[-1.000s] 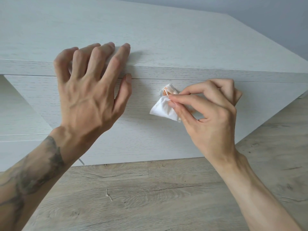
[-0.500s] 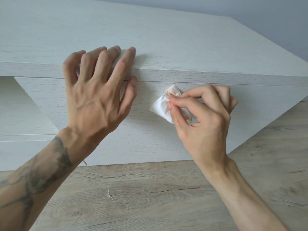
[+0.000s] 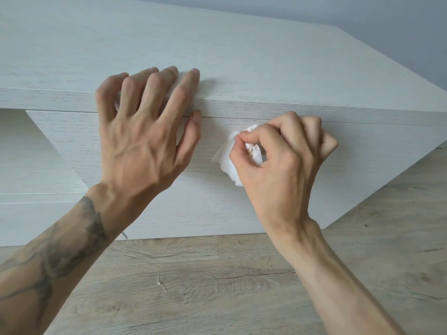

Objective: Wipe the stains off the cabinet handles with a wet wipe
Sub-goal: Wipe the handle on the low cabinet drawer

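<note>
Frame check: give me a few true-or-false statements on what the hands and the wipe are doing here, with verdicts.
1. The right hand pinches a white wipe. True.
2. The wipe lies on the floor. False: it is held up against the drawer front.
3. The left hand has its fingertips on the cabinet top. True.
4. The cabinet top is dark brown. False: it is a pale, whitish wood grain.

Matt pale woodgrain cabinet (image 3: 242, 68), crumpled soft wipe (image 3: 226, 159), seemingly matt laminate floor (image 3: 217, 286).
</note>
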A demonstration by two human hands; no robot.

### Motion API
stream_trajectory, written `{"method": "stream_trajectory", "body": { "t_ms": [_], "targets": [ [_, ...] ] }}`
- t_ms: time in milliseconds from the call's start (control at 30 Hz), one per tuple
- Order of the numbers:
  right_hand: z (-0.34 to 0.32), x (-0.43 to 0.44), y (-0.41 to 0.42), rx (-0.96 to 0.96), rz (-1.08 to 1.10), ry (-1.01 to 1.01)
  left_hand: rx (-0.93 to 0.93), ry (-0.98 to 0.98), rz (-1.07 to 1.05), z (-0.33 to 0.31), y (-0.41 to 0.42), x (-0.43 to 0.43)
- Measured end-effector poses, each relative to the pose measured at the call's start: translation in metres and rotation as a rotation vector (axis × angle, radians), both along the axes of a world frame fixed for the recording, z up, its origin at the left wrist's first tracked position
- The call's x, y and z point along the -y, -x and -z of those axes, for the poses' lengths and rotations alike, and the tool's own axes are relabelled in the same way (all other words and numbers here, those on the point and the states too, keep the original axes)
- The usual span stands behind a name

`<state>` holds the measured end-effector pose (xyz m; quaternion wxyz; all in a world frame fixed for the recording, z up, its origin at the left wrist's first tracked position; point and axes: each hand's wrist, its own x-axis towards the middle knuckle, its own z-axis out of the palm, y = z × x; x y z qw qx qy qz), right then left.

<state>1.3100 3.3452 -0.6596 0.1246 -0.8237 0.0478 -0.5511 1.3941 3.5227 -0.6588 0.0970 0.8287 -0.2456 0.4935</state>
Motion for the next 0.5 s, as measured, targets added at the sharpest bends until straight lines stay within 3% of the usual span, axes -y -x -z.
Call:
{"method": "stream_trajectory", "body": {
  "t_ms": [267,500],
  "targets": [
    [-0.0007,-0.0011,0.0007,-0.035,0.030,0.008,0.023,-0.003,-0.003,0.0013,-0.0019,0.0001],
    [0.0074,0.0072,0.0092,0.050,-0.035,0.020,0.022,-0.001,0.002,0.0017,-0.0029,-0.0012]
  ]
}}
